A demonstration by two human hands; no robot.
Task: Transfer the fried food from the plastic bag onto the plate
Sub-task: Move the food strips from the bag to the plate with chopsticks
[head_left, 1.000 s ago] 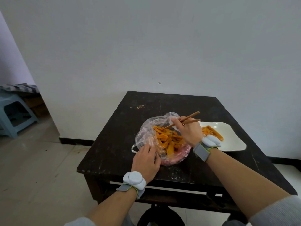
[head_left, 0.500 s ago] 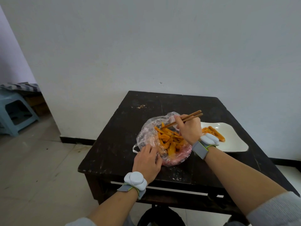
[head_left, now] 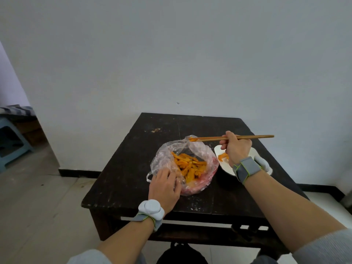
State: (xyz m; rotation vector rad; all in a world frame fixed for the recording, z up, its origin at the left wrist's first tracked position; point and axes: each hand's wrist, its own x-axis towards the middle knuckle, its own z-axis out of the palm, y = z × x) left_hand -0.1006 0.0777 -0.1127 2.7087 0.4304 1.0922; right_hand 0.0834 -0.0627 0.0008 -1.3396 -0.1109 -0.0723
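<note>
A clear plastic bag [head_left: 167, 151] lies open on the dark table [head_left: 133, 159], holding a pile of orange fried strips [head_left: 188, 165]. My left hand [head_left: 164, 185] presses flat on the bag's near left edge. My right hand [head_left: 235, 147] grips wooden chopsticks [head_left: 253, 137], held level above the bag's far rim. Their tips pinch one fried strip [head_left: 192, 139]. To the right of the bag sits the white plate [head_left: 224, 167], mostly hidden by my right hand and wrist, with a few fried pieces [head_left: 222, 156] on it.
The table stands against a white wall, and crumbs [head_left: 156, 130] lie on its far part. A blue plastic stool [head_left: 11, 141] stands on the floor at far left. Something dark [head_left: 181, 254] lies under the table's front edge.
My right hand has lifted out of the bag and turned the chopsticks level, with a fried strip in their tips. My left hand stays on the bag.
</note>
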